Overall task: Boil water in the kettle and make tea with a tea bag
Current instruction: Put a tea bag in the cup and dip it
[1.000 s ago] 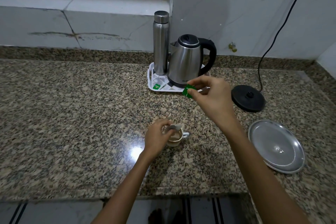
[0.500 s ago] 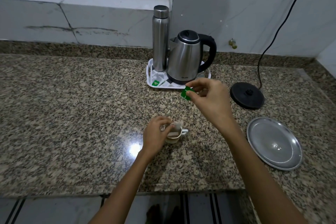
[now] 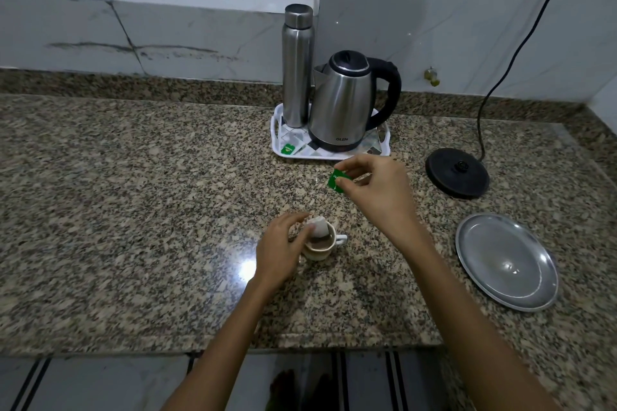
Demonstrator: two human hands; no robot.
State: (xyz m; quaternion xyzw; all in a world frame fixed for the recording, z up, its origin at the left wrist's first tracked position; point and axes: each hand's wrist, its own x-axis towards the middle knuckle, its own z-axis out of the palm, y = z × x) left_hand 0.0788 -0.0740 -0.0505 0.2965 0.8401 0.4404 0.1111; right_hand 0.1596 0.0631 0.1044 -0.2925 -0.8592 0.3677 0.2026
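Note:
A small beige cup [image 3: 319, 252] holding brown tea stands on the granite counter [image 3: 133, 210]. My left hand [image 3: 280, 248] curls round the cup's left side. A white tea bag [image 3: 319, 227] hangs at the cup's rim, partly in the tea. My right hand [image 3: 377, 190] pinches the bag's green tag [image 3: 335, 181] above and to the right of the cup. The steel kettle [image 3: 344, 103] with a black handle stands on a white tray [image 3: 278, 125] at the back, off its black base [image 3: 457, 172].
A steel bottle [image 3: 297, 67] stands on the tray left of the kettle, and another green tea tag [image 3: 287, 148] lies there. A round steel plate [image 3: 505, 260] lies at the right. The base's black cord [image 3: 480, 117] runs up the marble wall. The counter's front edge is near me.
My right hand with the green tag has dropped lower and a little toward the cup. My left hand stays on the cup, and the tea bag sits lower.

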